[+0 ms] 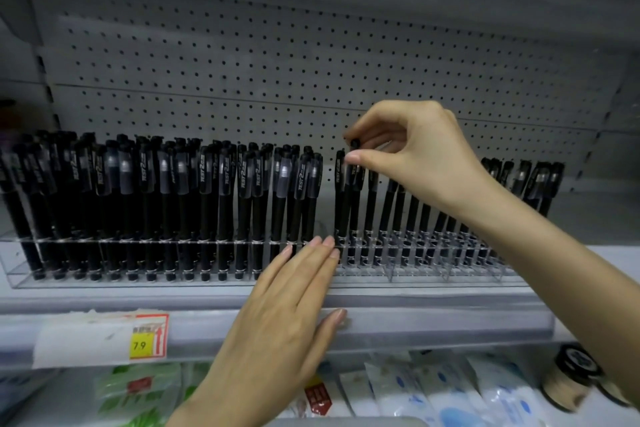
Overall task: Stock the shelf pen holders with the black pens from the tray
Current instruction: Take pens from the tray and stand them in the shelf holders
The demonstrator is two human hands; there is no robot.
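A long clear acrylic pen holder (194, 282) runs along the shelf, its left half packed with upright black pens (221, 204). Thinner rows of black pens (412, 215) stand in its right half. My right hand (412, 152) reaches in from the right and pinches the cap of one upright black pen (355, 191) near the middle of the holder. My left hand (287, 308) lies flat with straight fingers against the holder's front wall, fingertips just below that pen. The tray is not in view.
A grey pegboard (277, 62) backs the shelf. A price tag reading 7.9 (145, 340) sits on the shelf's front rail. On the shelf below lie white and blue packets (450, 395), green packets (138, 392) and a dark round spool (575, 378).
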